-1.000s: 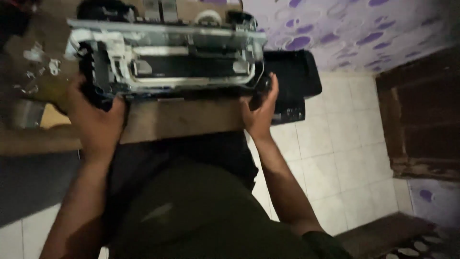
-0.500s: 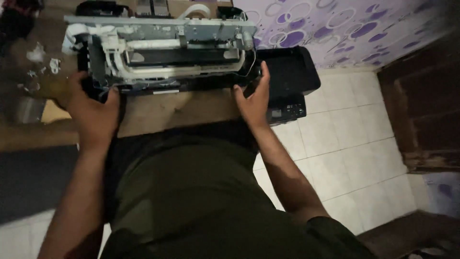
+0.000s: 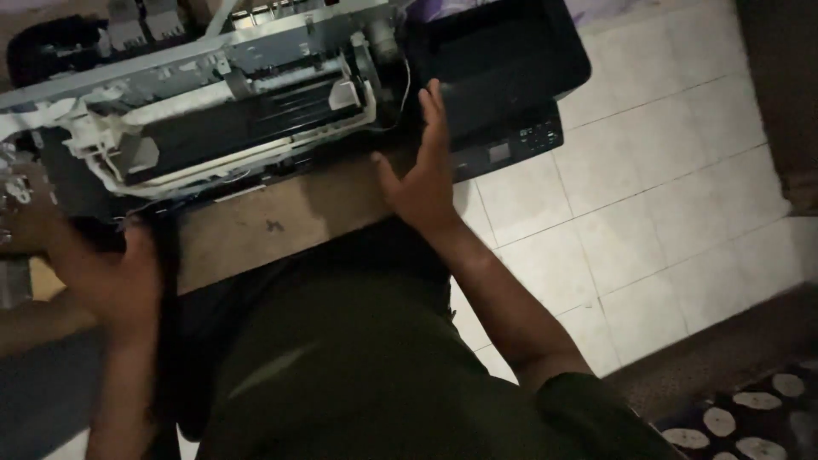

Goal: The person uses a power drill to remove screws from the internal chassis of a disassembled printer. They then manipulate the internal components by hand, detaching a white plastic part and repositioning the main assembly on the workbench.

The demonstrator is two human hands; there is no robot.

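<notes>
Stripped grey-and-white printer chassis (image 3: pixel 221 119), covers off, rests on the worn brown wooden table (image 3: pixel 281 226), far left. Left hand (image 3: pixel 102 273) at its near-left corner; grip cannot be told, blurred. Right hand (image 3: pixel 426 170) open, flat by the black plastic printer housing (image 3: pixel 503 68). Reassembly judged outstanding.

Your left hand (image 3: pixel 102 273) is pretty much motion blur, so you can't tell whether its fingers grip the opened grey-and-white printer chassis (image 3: pixel 213 128) or just rest against its near left corner. That chassis runs off the top and left edges. Beside its right end, the black printer cover with small control panel (image 3: pixel 503 77) is cropped at the top too, its buttons too tiny to read.
</notes>
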